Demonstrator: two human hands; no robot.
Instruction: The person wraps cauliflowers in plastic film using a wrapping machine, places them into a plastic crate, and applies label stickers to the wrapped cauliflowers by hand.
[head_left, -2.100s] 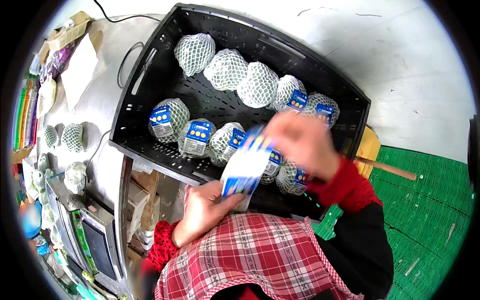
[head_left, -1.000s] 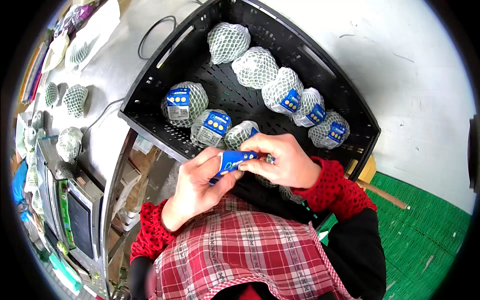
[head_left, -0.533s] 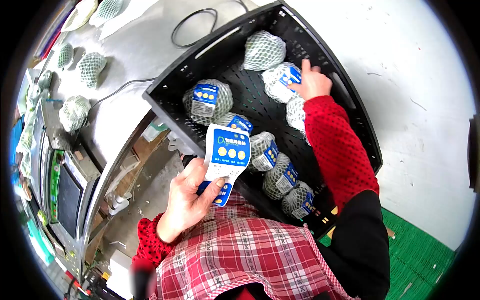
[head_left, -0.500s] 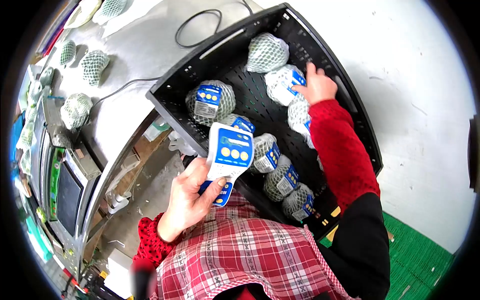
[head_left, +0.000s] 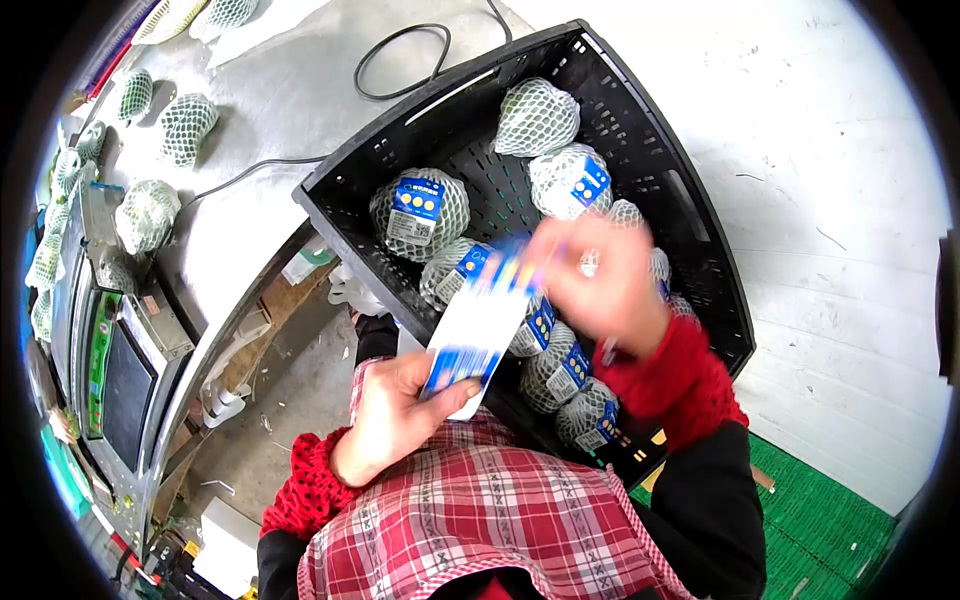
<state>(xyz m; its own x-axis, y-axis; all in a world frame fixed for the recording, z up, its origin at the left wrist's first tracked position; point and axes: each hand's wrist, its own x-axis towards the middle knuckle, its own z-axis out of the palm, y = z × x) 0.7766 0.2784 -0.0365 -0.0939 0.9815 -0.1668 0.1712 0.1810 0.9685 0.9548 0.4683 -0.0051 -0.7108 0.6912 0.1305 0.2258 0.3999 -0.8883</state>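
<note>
My left hand [head_left: 395, 415] is closed on a strip of blue and white labels [head_left: 470, 345], held above the near left edge of the black crate [head_left: 440, 110]. My right hand [head_left: 600, 275] is at the upper end of the labels, its fingers smeared by motion; whether they pinch a label cannot be made out. Beneath the hands, the crate holds several round items in white foam nets, such as one at the left [head_left: 420, 212] and one at the back [head_left: 538, 117]. Most carry a blue and white label; the back one shows none.
A metal table [head_left: 270, 110] on the left bears more netted items [head_left: 187, 128] and a black cable [head_left: 405, 30]. A device with a dark screen [head_left: 125, 395] stands at its near end. A white surface [head_left: 820, 200] lies right of the crate, with green slatted flooring [head_left: 820, 520] below it.
My right hand has moved from the labelled item at the crate's back right toward the labels in my left hand. The labels have tilted, and that item now sits uncovered with its label on.
</note>
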